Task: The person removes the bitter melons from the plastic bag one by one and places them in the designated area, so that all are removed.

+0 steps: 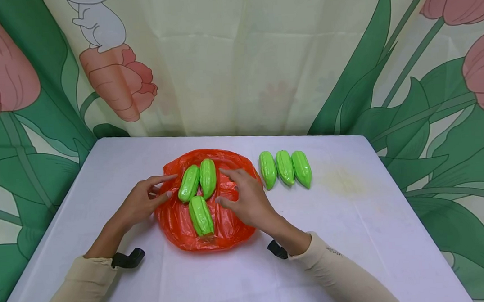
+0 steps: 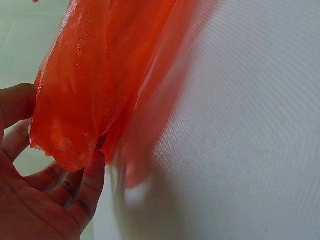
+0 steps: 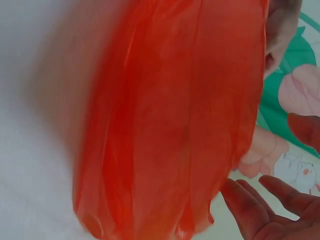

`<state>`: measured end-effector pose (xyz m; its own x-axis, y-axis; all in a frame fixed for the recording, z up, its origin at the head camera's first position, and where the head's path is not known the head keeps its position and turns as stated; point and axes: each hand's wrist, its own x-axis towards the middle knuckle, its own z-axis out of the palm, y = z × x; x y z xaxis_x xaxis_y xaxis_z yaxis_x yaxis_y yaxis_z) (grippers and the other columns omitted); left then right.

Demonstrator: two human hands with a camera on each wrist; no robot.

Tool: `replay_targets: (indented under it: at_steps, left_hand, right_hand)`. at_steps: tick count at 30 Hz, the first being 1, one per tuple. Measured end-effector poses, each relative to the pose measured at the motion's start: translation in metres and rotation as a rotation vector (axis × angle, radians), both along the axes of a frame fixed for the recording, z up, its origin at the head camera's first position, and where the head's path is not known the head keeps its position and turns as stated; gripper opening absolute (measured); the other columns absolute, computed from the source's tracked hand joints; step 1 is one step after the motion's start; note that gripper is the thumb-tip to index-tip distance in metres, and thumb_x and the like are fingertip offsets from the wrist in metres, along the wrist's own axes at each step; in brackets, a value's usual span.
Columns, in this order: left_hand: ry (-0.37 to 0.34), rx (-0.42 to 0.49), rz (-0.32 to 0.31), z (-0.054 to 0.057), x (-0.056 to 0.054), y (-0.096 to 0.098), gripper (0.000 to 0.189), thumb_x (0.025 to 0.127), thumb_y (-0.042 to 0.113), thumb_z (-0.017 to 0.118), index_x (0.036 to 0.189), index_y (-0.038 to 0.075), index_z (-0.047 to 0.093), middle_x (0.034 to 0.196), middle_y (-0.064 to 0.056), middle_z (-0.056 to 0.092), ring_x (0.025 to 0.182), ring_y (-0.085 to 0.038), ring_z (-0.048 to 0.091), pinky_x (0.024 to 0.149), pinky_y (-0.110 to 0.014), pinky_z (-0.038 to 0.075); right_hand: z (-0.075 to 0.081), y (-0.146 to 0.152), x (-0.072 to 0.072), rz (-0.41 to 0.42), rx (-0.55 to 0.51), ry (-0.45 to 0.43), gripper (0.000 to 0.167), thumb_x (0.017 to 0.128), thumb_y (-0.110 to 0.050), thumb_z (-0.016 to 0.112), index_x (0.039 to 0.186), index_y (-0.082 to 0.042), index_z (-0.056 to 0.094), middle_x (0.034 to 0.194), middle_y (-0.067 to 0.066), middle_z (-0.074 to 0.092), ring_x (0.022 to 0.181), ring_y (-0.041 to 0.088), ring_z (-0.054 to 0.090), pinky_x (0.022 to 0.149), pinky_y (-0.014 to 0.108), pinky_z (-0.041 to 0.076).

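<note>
A red plastic bag [image 1: 234,221] lay slightly left of the worktop's [image 1: 215,283] middle, with three ridged green fruits [image 1: 201,216] resting on it. The left hand [image 1: 143,198] was at the bag's left side, the right hand [image 1: 247,198] over its right; on both, the fingers were apart. Toward the worktop's far edge, right of the bag, three matching fruits [image 1: 285,168] lay in a row. Behind the white-covered worktop was a backdrop [image 1: 230,79] printed with tulips. The right sleeve [image 1: 349,277] bore lettering [image 1: 334,251] too small to read.
</note>
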<state>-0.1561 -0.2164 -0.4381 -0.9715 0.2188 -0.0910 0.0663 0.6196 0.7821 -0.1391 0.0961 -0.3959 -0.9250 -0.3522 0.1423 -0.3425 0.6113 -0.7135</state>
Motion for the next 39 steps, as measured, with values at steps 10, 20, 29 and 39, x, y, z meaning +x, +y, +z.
replay_targets:
  at_steps: [10, 20, 29, 39]
  left_hand:
    - [-0.007, 0.008, -0.001, 0.000, 0.000, 0.000, 0.056, 0.103, 0.019, 0.071, 0.156, 0.018, 0.055, 0.155, -0.024, 0.053, 0.121, -0.043, 0.063, 0.083, -0.041, 0.065]
    - [-0.003, 0.015, -0.004, -0.004, -0.002, -0.002, 0.056, 0.103, 0.019, 0.070, 0.156, 0.018, 0.055, 0.156, -0.023, 0.053, 0.121, -0.042, 0.064, 0.084, -0.040, 0.065]
    - [0.005, 0.008, -0.005, -0.006, -0.002, -0.003, 0.055, 0.103, 0.018, 0.070, 0.156, 0.018, 0.055, 0.154, -0.023, 0.054, 0.119, -0.041, 0.065, 0.082, -0.036, 0.065]
    - [0.010, 0.023, -0.017, -0.006, -0.002, -0.004, 0.055, 0.102, 0.020, 0.071, 0.155, 0.018, 0.056, 0.152, -0.023, 0.056, 0.117, -0.039, 0.066, 0.081, -0.035, 0.064]
  right_hand:
    - [-0.009, -0.016, 0.007, 0.050, 0.049, -0.048, 0.072, 0.092, -0.024, 0.085, 0.156, -0.016, 0.053, 0.149, 0.010, 0.060, 0.137, 0.028, 0.058, 0.107, 0.049, 0.056]
    - [-0.014, -0.029, 0.014, 0.085, 0.120, -0.076, 0.073, 0.092, -0.028, 0.085, 0.157, -0.018, 0.052, 0.142, 0.008, 0.062, 0.128, 0.026, 0.061, 0.102, 0.042, 0.058]
    - [-0.021, -0.036, 0.018, 0.116, 0.168, -0.098, 0.074, 0.091, -0.029, 0.086, 0.156, -0.017, 0.054, 0.144, 0.005, 0.062, 0.127, 0.022, 0.061, 0.103, 0.042, 0.056]
    - [-0.026, -0.041, 0.021, 0.137, 0.188, -0.121, 0.069, 0.091, -0.029, 0.085, 0.153, -0.016, 0.057, 0.143, 0.002, 0.062, 0.126, 0.017, 0.060, 0.104, 0.036, 0.055]
